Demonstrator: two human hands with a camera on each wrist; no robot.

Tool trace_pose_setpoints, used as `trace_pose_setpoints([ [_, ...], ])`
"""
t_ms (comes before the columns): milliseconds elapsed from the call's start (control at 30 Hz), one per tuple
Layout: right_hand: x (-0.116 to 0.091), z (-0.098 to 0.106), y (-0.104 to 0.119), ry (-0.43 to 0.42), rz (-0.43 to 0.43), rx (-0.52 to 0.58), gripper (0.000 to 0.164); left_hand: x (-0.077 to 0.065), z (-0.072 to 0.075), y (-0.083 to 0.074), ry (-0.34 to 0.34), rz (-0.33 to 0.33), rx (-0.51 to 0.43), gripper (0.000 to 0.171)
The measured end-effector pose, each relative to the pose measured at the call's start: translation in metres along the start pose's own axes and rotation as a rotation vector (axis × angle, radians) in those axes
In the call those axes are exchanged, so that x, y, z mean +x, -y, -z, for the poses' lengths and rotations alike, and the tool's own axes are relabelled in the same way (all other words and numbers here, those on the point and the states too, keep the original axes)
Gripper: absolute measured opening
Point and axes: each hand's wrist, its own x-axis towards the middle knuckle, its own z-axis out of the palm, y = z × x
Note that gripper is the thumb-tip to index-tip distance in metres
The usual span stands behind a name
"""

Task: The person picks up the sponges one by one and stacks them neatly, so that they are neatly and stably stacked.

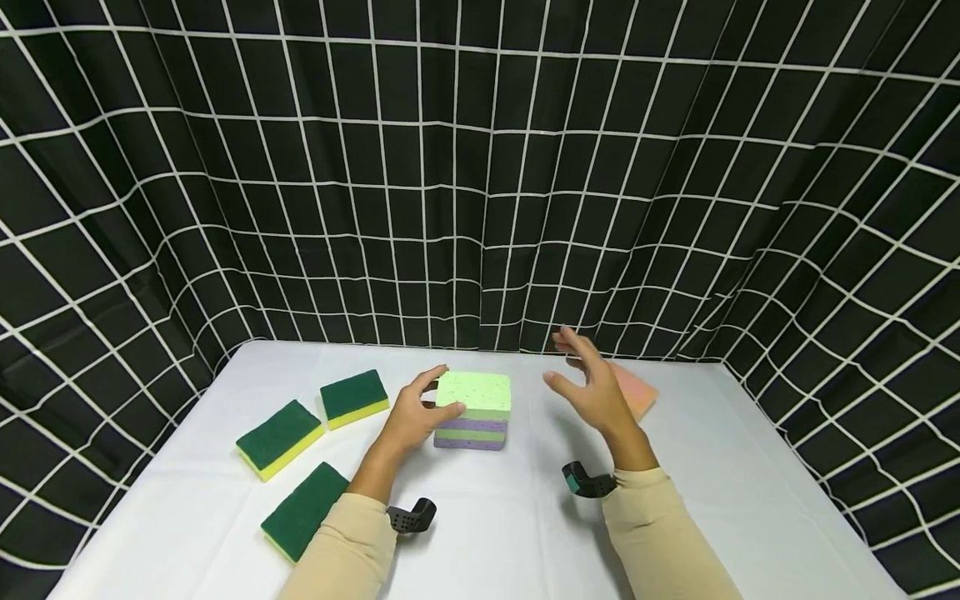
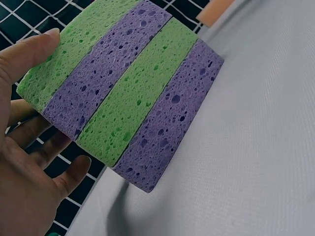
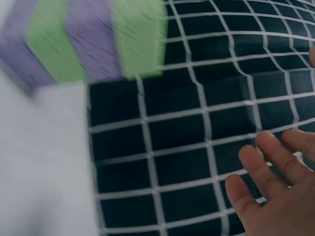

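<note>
A stack of sponges stands on the white table, light green over purple, then green and purple again. My left hand [image 1: 412,414] is at its left end, the thumb across the near side of the top green sponge [image 1: 472,392] and a finger at the far corner, pinching it. In the left wrist view the layers, green sponge [image 2: 140,98] and purple sponge [image 2: 172,108] among them, lie flush. My right hand [image 1: 600,396] is raised to the right of the stack, apart from it, fingers spread and holding nothing. Behind that hand lies an orange sponge [image 1: 633,390], partly hidden.
On the left lie three dark green and yellow scouring sponges: a far one [image 1: 354,398], a middle one [image 1: 280,437] and a near one [image 1: 303,510] partly behind the left sleeve. A black curtain [image 1: 480,208] with white grid lines surrounds the table [image 1: 495,525].
</note>
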Motion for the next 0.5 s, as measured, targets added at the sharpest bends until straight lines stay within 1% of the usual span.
trace_pose_setpoints([
  [200, 0.008, 0.037, 0.021, -0.074, 0.016, -0.122, 0.065, -0.001, 0.003, -0.001, 0.001, 0.012, 0.035, 0.071],
  [333, 0.013, 0.060, 0.033, -0.145, 0.012, -0.192, 0.066, -0.001, 0.004, -0.002, 0.004, 0.021, 0.041, 0.071],
  [400, 0.014, 0.071, 0.034, -0.183, 0.003, -0.221, 0.066, 0.000, 0.004, -0.002, 0.010, 0.026, 0.038, 0.072],
  [500, 0.017, 0.089, 0.019, -0.236, -0.011, -0.265, 0.069, 0.000, 0.003, -0.003, 0.016, 0.039, 0.032, 0.072],
])
